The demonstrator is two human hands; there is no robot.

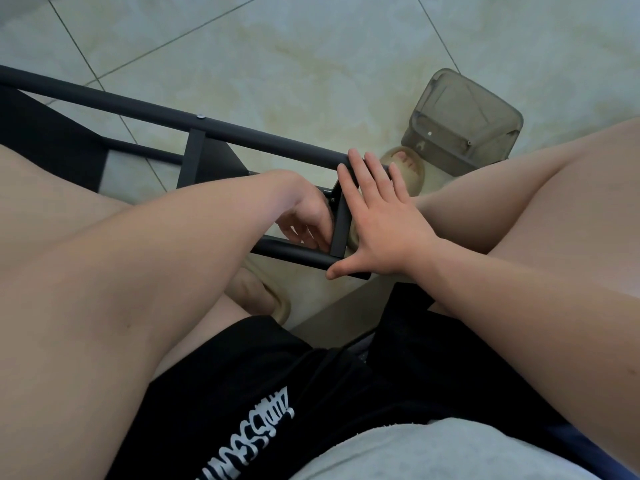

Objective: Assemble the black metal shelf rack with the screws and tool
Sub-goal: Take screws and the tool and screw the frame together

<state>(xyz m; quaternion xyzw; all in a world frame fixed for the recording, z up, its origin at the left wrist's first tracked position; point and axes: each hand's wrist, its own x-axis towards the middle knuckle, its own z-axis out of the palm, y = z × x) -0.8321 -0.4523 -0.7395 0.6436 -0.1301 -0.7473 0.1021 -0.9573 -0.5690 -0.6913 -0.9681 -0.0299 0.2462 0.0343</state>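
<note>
Bracing rack (221, 131) end on floor (311, 57) between knees: right hand (375, 216) flat, grip released, against crossbar (341, 220). Left hand (308, 220) curled at joint; tool hidden. Next: likely drive screw, frame steady.

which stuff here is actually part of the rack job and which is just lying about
Part of the job:
- black metal rack frame
- screw head in its top tube
- right hand, flat against the frame
- left hand, curled at the end bracket

Just lying about:
- grey plastic container
- beige slippers
</note>
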